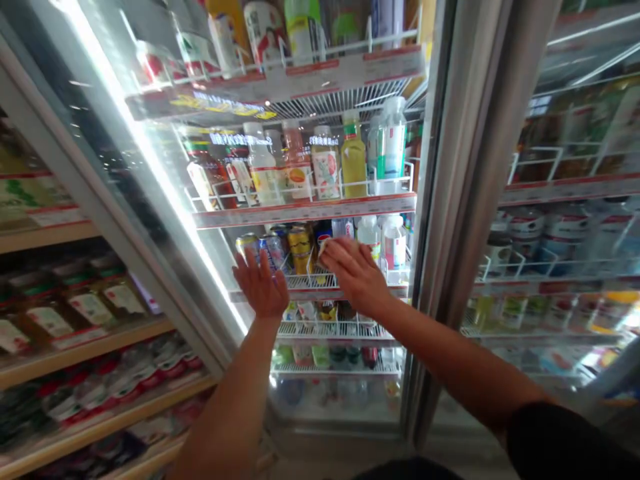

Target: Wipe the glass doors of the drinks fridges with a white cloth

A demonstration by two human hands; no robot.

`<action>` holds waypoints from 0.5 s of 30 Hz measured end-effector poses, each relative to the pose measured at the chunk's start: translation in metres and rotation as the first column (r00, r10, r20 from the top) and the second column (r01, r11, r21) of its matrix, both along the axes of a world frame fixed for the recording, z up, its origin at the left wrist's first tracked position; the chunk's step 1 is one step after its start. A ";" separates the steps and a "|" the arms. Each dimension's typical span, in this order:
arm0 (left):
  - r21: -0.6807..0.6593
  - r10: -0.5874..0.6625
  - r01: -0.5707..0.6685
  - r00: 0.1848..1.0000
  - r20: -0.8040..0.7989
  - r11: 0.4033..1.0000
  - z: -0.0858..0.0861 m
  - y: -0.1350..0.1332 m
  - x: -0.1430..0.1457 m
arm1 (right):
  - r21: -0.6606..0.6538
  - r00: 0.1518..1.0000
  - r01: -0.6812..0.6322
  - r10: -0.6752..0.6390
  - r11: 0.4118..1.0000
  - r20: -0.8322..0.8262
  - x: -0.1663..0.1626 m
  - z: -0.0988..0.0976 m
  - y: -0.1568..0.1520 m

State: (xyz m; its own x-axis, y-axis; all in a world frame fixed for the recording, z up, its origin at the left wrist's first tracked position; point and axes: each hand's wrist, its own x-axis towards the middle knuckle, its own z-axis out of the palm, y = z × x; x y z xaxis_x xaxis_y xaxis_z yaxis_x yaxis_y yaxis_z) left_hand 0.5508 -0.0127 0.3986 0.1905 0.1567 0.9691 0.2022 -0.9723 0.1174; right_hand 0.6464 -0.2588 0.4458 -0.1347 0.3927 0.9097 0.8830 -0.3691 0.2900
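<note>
Around the view's centre, the hands stand apart: the left hand (263,283), at 8 o'clock, spreads its fingers; the right hand (357,273), at 4, covers a pale, cloth-like piece (324,253) under its fingertips, grip unclear. A loose hold could drop the piece; a wide swing toward 3 could rap knuckles on the metal frame (465,200). Toward 12, the glass front (227,140) offers room.

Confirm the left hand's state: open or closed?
Open: the left hand has its fingers raised and spread, with gaps between them, partly in front of a blue can.
</note>
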 end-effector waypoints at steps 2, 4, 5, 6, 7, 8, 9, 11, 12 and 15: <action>0.001 -0.006 0.006 1.000 0.010 1.000 0.000 0.001 0.000 | -0.125 0.998 -0.018 0.025 0.992 0.060 0.001 0.004 0.003; 0.006 -0.009 0.009 1.000 0.016 1.000 -0.001 0.001 0.001 | -0.088 0.998 -0.011 0.016 0.996 0.057 0.007 0.026 0.003; 0.006 -0.008 0.008 1.000 0.016 1.000 -0.001 0.002 0.001 | -0.022 0.999 -0.003 0.004 1.000 0.038 0.010 0.042 0.003; 0.005 -0.007 0.007 1.000 0.019 1.000 -0.001 0.002 0.001 | 0.058 1.000 0.005 -0.006 0.998 0.012 0.013 0.058 0.004; 0.001 -0.008 0.008 1.000 0.022 1.000 -0.001 0.002 0.001 | 0.140 1.000 0.018 -0.016 0.990 -0.016 0.015 0.071 0.005; -0.006 -0.011 0.011 1.000 0.024 1.000 0.000 0.001 0.001 | 0.208 0.999 0.032 -0.024 0.978 -0.041 0.016 0.080 0.008; -0.012 -0.016 0.016 1.000 0.025 1.000 0.000 0.001 0.001 | 0.245 0.998 0.046 -0.033 0.969 -0.056 0.015 0.084 0.011; -0.019 -0.027 0.027 0.999 0.027 0.999 0.000 0.001 0.001 | 0.192 0.999 0.051 -0.047 0.980 -0.023 0.008 0.076 0.020; -0.018 -0.032 0.032 0.999 0.029 0.999 0.000 0.001 0.001 | 0.103 0.999 0.043 -0.046 0.994 0.027 0.004 0.068 0.025; -0.003 -0.034 0.034 0.998 0.049 0.999 0.000 0.001 0.001 | -0.174 0.981 0.033 0.001 0.984 0.196 0.000 0.060 0.031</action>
